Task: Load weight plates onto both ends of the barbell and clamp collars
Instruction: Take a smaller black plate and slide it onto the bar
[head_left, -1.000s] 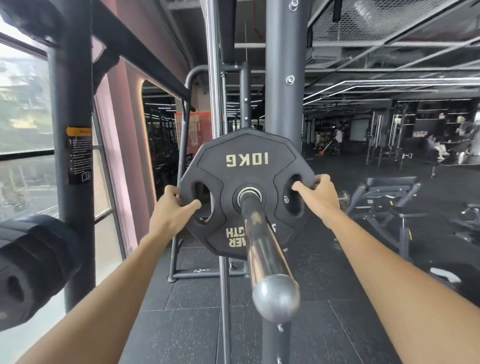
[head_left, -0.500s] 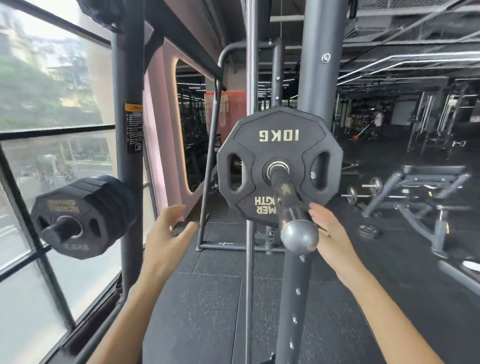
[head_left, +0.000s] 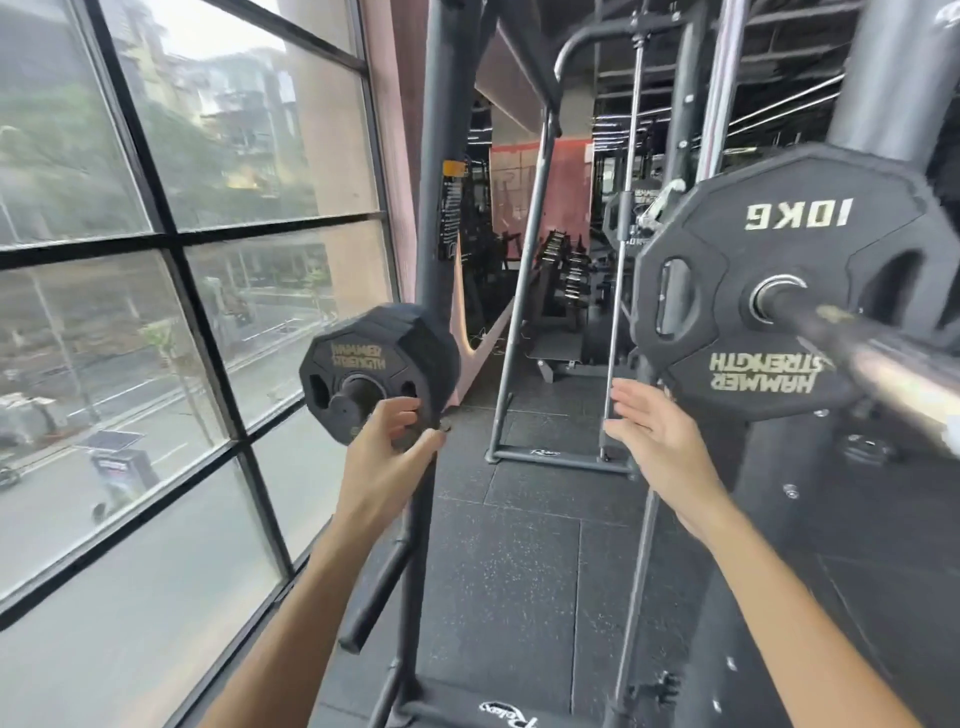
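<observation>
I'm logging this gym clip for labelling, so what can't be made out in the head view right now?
Head view:
Barbell sleeve: blurred, tip cut off by the right edge.
Stored plates: count unclear, side dark and blurred.
Left hand: its fingers hide whether it grips those plates.
Upright's label: text too small to read.

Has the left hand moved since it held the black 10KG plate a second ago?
Yes. The left hand went leftward, off the black 10KG plate, to the black stored plates.

Black rubber floor (head_left: 519, 597) beneath left hand (head_left: 387, 457) and right hand (head_left: 660, 441), grey rack base (head_left: 561, 460) resting on it between them.
</observation>
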